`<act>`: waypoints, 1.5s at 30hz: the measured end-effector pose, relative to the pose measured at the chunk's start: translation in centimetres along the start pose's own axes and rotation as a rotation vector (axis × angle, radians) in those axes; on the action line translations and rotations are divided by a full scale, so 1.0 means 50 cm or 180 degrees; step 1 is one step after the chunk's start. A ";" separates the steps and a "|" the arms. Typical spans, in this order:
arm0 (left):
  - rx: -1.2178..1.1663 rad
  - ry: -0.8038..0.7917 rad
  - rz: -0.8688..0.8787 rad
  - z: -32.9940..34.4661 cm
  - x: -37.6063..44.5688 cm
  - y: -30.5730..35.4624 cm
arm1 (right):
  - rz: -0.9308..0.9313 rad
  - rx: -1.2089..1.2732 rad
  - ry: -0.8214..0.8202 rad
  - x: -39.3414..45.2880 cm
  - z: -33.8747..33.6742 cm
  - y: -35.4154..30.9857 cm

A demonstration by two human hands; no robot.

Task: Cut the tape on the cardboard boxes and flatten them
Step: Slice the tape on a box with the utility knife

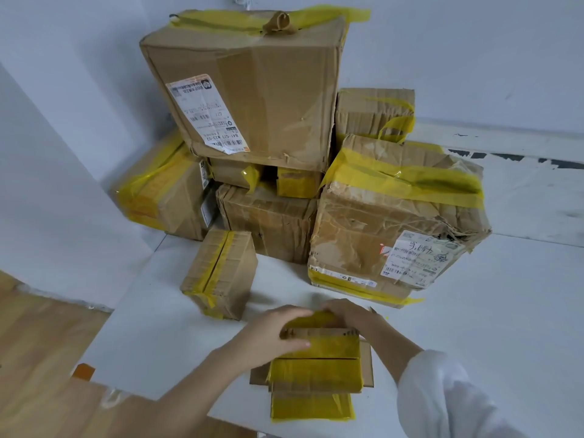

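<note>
A small cardboard box (316, 368) wrapped in yellow tape lies on the white table (151, 327) at the near edge, its near flaps folded out flat. My left hand (275, 333) grips its left top, fingers over the far edge and thumb on the near taped face. My right hand (350, 314) curls over the far right top edge, with the fingertips hidden behind the box. A thin pointed tip (372, 309) shows beside my right hand; I cannot tell what it is.
Taped boxes are stacked in the corner behind: a big labelled box (252, 99) on top, a crumpled labelled box (379, 222) at right, a small upright box (221, 273) just beyond my left hand, and more below. Wooden floor (38, 343) lies left.
</note>
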State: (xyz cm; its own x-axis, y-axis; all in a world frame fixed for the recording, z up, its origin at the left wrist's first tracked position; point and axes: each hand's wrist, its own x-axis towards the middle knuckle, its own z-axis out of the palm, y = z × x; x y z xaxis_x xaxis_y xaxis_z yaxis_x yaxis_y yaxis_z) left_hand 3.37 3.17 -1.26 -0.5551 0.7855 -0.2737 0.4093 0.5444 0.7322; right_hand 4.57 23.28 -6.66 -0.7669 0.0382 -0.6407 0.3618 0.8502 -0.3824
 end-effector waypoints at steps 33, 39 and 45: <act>-0.1256 0.0751 -0.1088 0.097 0.044 0.047 | 0.0679 0.1756 0.1158 -0.256 0.083 0.178; -0.1570 0.0408 -0.1097 0.070 0.068 0.040 | 0.0272 0.1109 0.1469 -0.334 0.019 0.080; -0.1777 0.0439 -0.1184 0.074 0.077 0.033 | 0.0538 -0.0972 0.1264 -0.307 0.008 -0.030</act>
State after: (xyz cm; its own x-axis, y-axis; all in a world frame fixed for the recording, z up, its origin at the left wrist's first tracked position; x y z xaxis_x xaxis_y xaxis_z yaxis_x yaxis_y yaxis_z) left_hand 4.61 8.18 -3.39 -0.6888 0.5107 -0.5145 -0.2406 0.5084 0.8268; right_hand 16.02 21.19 3.46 -0.8744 0.3336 -0.3523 0.3723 0.9270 -0.0461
